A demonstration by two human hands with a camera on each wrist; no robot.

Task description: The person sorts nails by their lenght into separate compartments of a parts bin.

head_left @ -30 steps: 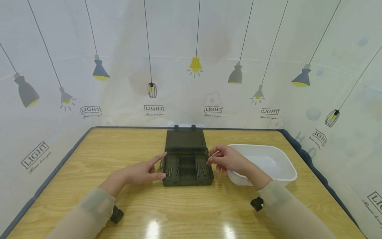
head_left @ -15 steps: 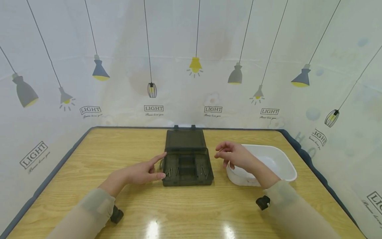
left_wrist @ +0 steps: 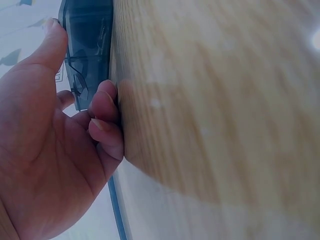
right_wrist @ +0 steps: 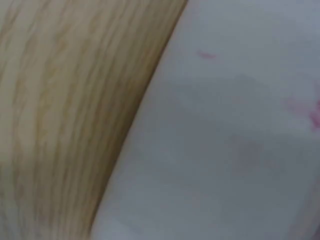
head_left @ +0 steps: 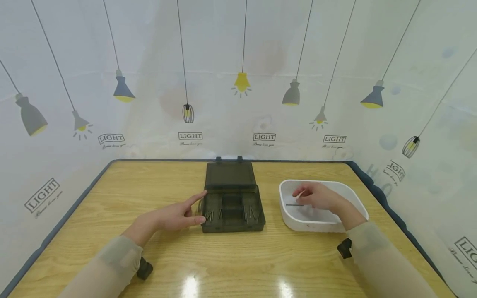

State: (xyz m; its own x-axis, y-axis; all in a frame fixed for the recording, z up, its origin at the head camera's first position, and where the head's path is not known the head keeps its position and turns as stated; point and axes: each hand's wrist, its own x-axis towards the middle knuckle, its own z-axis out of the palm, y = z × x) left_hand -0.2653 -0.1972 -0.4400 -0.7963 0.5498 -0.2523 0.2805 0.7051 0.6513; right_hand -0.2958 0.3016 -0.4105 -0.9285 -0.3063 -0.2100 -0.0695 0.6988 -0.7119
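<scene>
An open, dark translucent plastic box (head_left: 232, 227) lies on the table with its lid (head_left: 230, 174) folded back. Several thin metal pieces like nails (head_left: 252, 212) lie in its left and right compartments. My left hand (head_left: 172, 216) rests at the box's left side, index finger and thumb extended to its edge; the left wrist view shows the palm and the box (left_wrist: 87, 47). My right hand (head_left: 320, 198) is inside the white basin (head_left: 303, 225), thumb and index finger apart. Just below the thumb is a nail-like dark rod (head_left: 293, 205), partly covered; it appears to lie on the basin floor.
Beneath everything is a wood-grain table (head_left: 238, 265), with a printed cloth (head_left: 223, 103) behind and around it. The basin stands right of the box, with a strip of table between. The right wrist view shows only the basin's outer wall (right_wrist: 215, 150) and the table.
My right hand has moved right, from beside the box's right edge to inside the white basin. The rod in the basin is now visible. My left hand has stayed at the box.
</scene>
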